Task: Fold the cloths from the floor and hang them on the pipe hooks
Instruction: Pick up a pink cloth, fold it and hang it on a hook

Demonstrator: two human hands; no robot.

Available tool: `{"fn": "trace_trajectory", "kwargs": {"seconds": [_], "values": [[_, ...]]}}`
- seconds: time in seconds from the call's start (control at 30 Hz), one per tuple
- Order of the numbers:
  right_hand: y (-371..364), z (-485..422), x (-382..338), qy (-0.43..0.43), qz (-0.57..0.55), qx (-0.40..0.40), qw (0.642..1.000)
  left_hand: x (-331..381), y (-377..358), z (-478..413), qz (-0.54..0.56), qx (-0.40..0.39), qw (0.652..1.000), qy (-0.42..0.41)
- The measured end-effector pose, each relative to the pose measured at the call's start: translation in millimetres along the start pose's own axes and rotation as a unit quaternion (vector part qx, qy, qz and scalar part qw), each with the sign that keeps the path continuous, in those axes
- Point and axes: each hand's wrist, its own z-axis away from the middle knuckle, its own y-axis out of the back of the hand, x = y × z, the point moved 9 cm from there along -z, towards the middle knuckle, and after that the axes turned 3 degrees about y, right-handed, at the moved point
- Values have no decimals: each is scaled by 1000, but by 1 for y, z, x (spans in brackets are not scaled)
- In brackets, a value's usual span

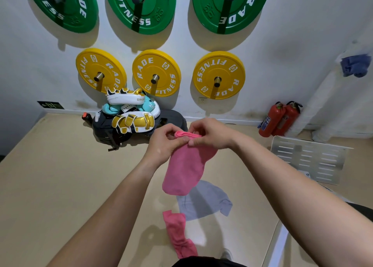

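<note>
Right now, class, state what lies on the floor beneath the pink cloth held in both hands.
A pale grey cloth lies on the floor there, its top edge hidden by the held pink cloth. Whether anything lies under it cannot be seen.

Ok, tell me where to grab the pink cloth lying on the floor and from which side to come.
Pinch the pink floor cloth at its near end, probably, reaching straight down from above. It lies bunched in a long narrow strip flat on the floor, so its raised folds give the fingers purchase; that end lies clear of the grey cloth.
</note>
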Motion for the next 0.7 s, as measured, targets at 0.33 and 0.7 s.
{"fn": "trace_trajectory", "kwargs": {"seconds": [0.33,0.7], "values": [[47,-19,-48,64,-39,24,997,-43,-18,10,43,-64,994,75],[104,-5,-8,-25,67,244,967,-81,-15,19,49,-30,989,134]]}}
